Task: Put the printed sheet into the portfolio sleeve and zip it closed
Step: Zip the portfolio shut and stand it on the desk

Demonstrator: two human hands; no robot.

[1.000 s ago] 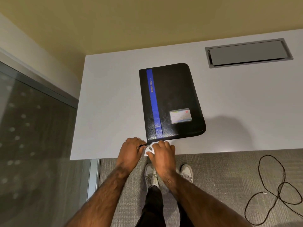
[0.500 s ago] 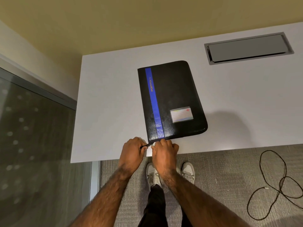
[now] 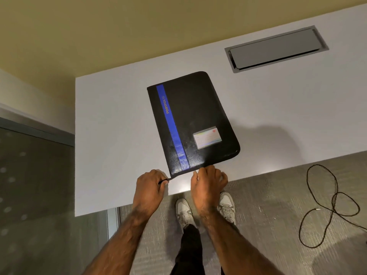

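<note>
A black portfolio (image 3: 196,116) with a blue stripe and a card window lies closed and flat on the white table (image 3: 278,116), near its front edge. My left hand (image 3: 151,185) pinches the black zipper tail that sticks out from the portfolio's near left corner. My right hand (image 3: 207,182) pinches the small metal zipper pull at the near edge, a little right of that corner. No printed sheet is visible.
A grey cable hatch (image 3: 276,49) is set into the table at the back right. A black cable (image 3: 329,207) lies coiled on the carpet to the right. A glass partition (image 3: 35,195) stands at the left. My shoes show below the table edge.
My right hand has slid to the right along the near edge with the zipper pull, away from my left hand. My left hand still holds the zipper tail.
</note>
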